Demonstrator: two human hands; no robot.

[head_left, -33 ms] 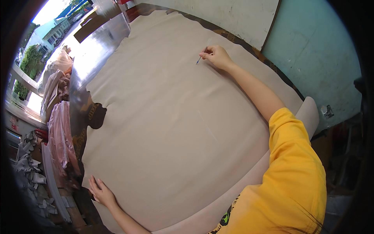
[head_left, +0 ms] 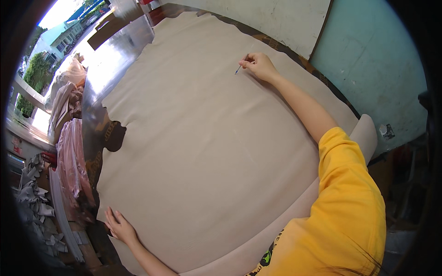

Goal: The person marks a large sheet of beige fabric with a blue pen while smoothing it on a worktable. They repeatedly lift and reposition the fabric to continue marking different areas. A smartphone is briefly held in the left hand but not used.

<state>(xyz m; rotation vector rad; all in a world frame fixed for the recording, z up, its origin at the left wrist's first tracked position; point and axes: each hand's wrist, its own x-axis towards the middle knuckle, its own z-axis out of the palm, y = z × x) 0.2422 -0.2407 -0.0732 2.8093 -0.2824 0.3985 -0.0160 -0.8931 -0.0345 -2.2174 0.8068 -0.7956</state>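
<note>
Head view: your right hand (head_left: 260, 66) is stretched out over the far part of the beige hide (head_left: 207, 152), grip pressed together on a thin blue pen (head_left: 238, 70). The pen tip touches the hide surface, just left of your fingers. Your right arm in the yellow sleeve (head_left: 350, 202) crosses the hide's right side.

Your left hand (head_left: 120, 226) lies flat at the hide's near-left edge, grip spread, palm down, pinching nothing.

The hide covers nearly all of the desk (head_left: 117, 60). Only a glossy dark strip of the desk shows, along the hide's left edge and at its far-left corner. The hide's near-right end curls up in a roll (head_left: 368, 131) beside your shoulder.

Left of the hide, off the desk edge: a stack of pinkish sheets wrapped in plastic (head_left: 73, 161), with a heap of grey scraps (head_left: 34, 193) nearer you. Beyond the hide's far edge: a white board (head_left: 276, 18) with a pale turquoise wall (head_left: 373, 60) to its right. Nothing lies on the hide between your two hands; the surface is bare apart from the pen.
</note>
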